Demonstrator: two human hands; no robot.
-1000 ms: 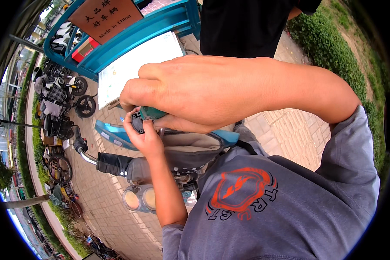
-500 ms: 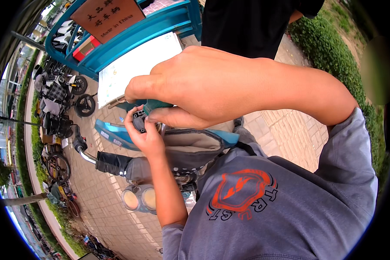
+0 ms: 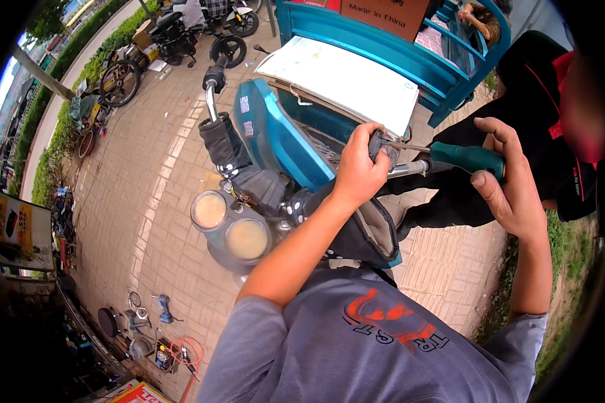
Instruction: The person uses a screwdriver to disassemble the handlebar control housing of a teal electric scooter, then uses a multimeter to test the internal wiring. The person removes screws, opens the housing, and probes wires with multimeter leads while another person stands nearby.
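My left hand (image 3: 359, 168) pinches a small dark part (image 3: 375, 144) between thumb and fingers, close to a bare metal handlebar tube (image 3: 408, 169). Whether the part is fixed to the tube, I cannot tell. A screwdriver (image 3: 467, 158) with a dark green handle lies level, its shaft pointing left with the tip at the dark part. My right hand (image 3: 514, 181) holds the handle's butt loosely between thumb and fingers, the fingers partly spread. Below is a vehicle with a blue front panel (image 3: 275, 127), a dark padded cover (image 3: 265, 191) and two round lamps (image 3: 247, 238).
A blue cart (image 3: 356, 43) with a white board (image 3: 346, 80) stands ahead. A person in black (image 3: 480, 181) is close on the right. Parked two-wheelers (image 3: 175, 37) are at the upper left. A blue power tool (image 3: 163, 307) and other tools lie on the paving, lower left.
The view has swung, so the vehicle and cart appear farther right. My right hand has moved from above the part to its right, showing the screwdriver sideways. My left hand still holds the part.
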